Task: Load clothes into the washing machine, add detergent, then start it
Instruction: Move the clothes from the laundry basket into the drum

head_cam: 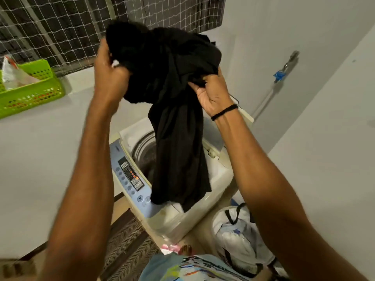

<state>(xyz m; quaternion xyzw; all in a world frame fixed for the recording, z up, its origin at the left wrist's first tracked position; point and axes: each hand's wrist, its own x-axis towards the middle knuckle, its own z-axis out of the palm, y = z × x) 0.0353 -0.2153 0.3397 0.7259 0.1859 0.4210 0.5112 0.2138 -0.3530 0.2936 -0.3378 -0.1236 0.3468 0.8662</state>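
White walls close us in on both sides, with a netted window grille (60, 31) across the top left and a ledge (40, 122) running under it. On that ledge's far left end sits a lime-green perforated plastic basket (34, 92), a crinkled white packet (12, 74) poking out of it. On the right wall a pipe with a blue-tagged tap (281, 75) runs down behind the washer.

We're holding the garment (172, 110) high with both arms up. It's black, soft and matte, bunched into a thick wad at the top and trailing down in one long limp fold, its long axis near vertical, tail end pointing down. That tail hangs in front of the washer (213, 191), blocking most of our look into the drum (142, 153) and covering the near right part of the top deck; whether the hem touches the deck we cannot tell.

Our left hand (109, 72) is clenched into the wad's left side, fingers buried in cloth. Our right hand (211, 96), a black band (224, 112) at its wrist, pinches a gathered edge on the right, palm toward us.

Below, the washer is a cream top-loader, lid open, ribbed metal drum showing on the left of the cloth. A pale blue control panel (129, 179) with round buttons runs along its left edge. On the floor, a striped woven mat (125, 246) lies at the washer's near left corner and a white bag (237, 234) with black straps slumps by its near right corner.
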